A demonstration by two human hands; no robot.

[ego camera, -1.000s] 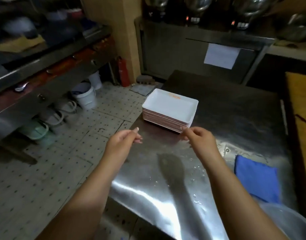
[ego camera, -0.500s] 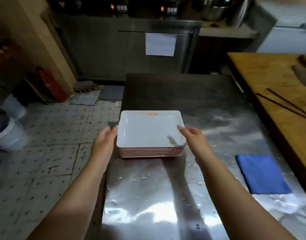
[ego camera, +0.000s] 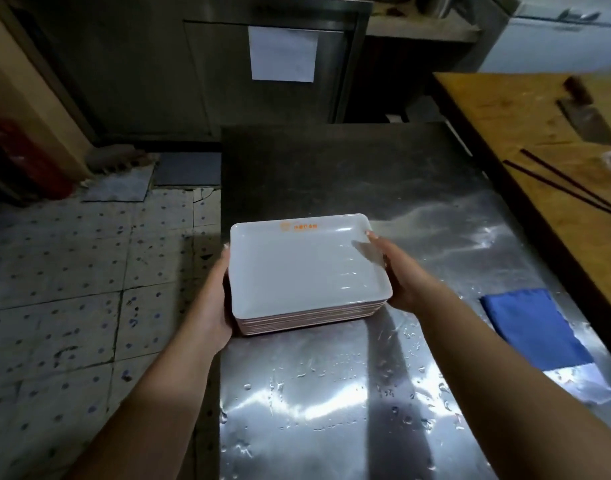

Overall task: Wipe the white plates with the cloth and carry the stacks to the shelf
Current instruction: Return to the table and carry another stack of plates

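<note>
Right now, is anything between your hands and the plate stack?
No. The left hand and the right hand already grip opposite sides of the plate stack on the steel table. The blue cloth lies apart, to the right.

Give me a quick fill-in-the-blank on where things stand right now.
1. Both hands grip the stack of ____ plates.
2. The cloth lying on the steel table is ____ in colour.
3. The left hand and right hand hold ____ sides of the stack.

Missing words: white; blue; opposite
</note>
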